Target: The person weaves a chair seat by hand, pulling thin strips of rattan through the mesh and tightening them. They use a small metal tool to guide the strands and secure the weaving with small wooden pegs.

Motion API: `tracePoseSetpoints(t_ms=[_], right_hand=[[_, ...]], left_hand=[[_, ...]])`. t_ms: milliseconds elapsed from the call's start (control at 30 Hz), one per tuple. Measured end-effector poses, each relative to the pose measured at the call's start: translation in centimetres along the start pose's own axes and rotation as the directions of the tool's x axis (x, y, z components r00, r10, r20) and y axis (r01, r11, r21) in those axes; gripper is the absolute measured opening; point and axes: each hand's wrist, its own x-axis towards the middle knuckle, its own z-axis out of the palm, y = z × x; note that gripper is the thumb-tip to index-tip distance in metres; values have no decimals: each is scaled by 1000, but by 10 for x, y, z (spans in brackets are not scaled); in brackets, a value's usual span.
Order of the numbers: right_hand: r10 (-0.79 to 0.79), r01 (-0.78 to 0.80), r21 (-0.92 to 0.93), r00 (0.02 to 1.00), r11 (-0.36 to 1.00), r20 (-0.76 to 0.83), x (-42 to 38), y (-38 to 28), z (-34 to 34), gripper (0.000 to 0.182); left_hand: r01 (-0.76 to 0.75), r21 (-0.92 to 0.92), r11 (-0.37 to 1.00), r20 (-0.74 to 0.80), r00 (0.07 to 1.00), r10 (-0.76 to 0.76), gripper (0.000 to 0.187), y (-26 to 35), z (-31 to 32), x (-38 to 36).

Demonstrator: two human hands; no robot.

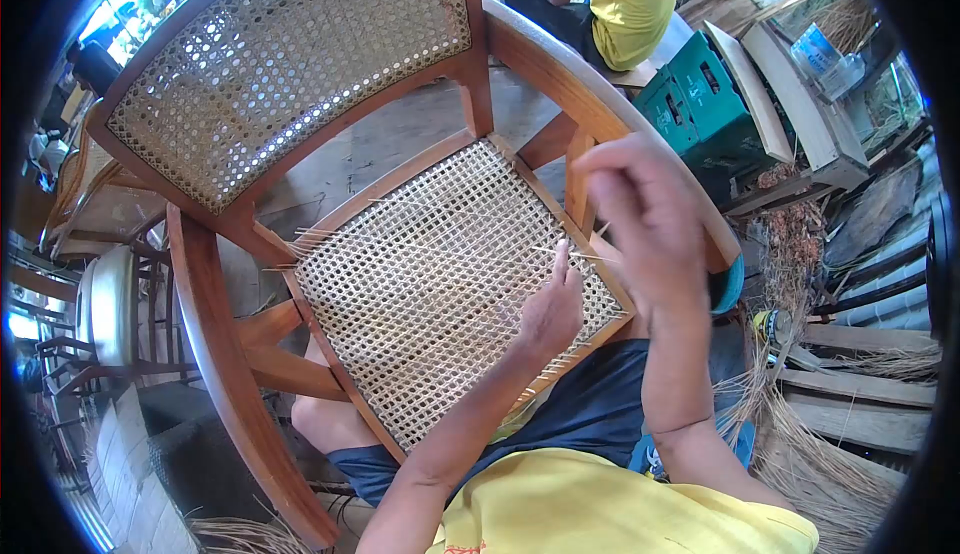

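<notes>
A wooden armchair (560, 79) stands before me, its seat woven with pale cane (420, 254). My left hand (553, 312) rests over the right part of the seat. Its index finger is stretched toward the frame, with the fingertips closed at a thin cane strand (592, 256). The other fingers are curled under. Above the seat's right edge, near the armrest, my right hand (650, 219) is raised and smeared by motion, with its fingers bent. Loose cane ends (305, 244) stick out at the seat's left corner.
Behind the armrest, a person in a yellow shirt (625, 9) sits near a green crate (695, 104). A plastic bottle (820, 54) lies on a wooden box at right. Bundles of cane strips (810, 454) spread beside me. More chair frames (75, 179) stand at left.
</notes>
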Motion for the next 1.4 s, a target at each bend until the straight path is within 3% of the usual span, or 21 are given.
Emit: tracePoseSetpoints(t_ms=[67, 100, 133, 167, 200, 300, 333, 433, 567, 633, 667, 833, 1067, 1167, 1233, 1367, 1400], right_hand=[[-160, 205, -168, 956, 964, 246, 4, 44, 22, 11], [-24, 85, -201, 956, 976, 291, -1, 74, 35, 12], [113, -33, -239, 937, 970, 330, -7, 107, 48, 14], [138, 15, -366, 912, 930, 386, -13, 142, 55, 14], [166, 75, -482, 883, 873, 438, -18, 170, 57, 14], [161, 32, -408, 889, 912, 429, -38, 210, 58, 15], [153, 13, -362, 892, 932, 426, -43, 219, 60, 16], [147, 39, -475, 925, 879, 349, -51, 219, 63, 17], [290, -71, -544, 899, 836, 329, -49, 198, 54, 26], [241, -55, -498, 917, 865, 317, -49, 202, 52, 25], [243, -59, -497, 917, 866, 315, -47, 204, 51, 25], [160, 72, -521, 908, 851, 387, -43, 207, 45, 25], [145, 132, -600, 908, 789, 392, -39, 190, 37, 25], [110, 128, -559, 921, 819, 373, -37, 199, 37, 19], [227, -1, -465, 874, 885, 430, -34, 207, 41, 18], [193, -10, -382, 876, 924, 442, -34, 215, 57, 16], [179, 5, -367, 866, 930, 466, -35, 216, 59, 16]], left_hand=[[-89, 56, 994, -15, 996, 90, 15, -7, 1, -12], [-177, 110, 978, -24, 983, 180, 18, -13, -3, -18], [-126, 235, 964, 31, 992, 122, 18, -5, -28, -27], [-127, 238, 963, 36, 992, 122, 18, -9, -42, -34], [-52, 250, 967, -32, 998, 62, 15, -14, -53, -39], [194, 190, 962, -153, 974, -166, 15, -53, -68, -41], [388, 126, 913, -30, 921, -388, 18, -45, -89, -30], [525, 90, 846, 61, 845, -531, 24, -77, -89, -8], [470, 114, 875, 139, 865, -482, 30, -65, -96, 24], [412, 197, 890, 151, 884, -442, 39, -66, -91, 34], [446, 267, 854, 226, 833, -506, 37, -64, -90, 44], [400, 488, 775, 218, 805, -552, 30, -37, -107, 62], [238, 576, 782, 151, 910, -387, 26, -32, -88, 69], [233, 512, 827, 130, 930, -343, 24, -37, -76, 54], [329, 377, 866, 14, 933, -360, 24, -45, -69, 42], [393, 234, 889, 53, 908, -415, 25, -52, -79, 45], [471, 197, 860, 130, 857, -499, 25, -48, -85, 49]])
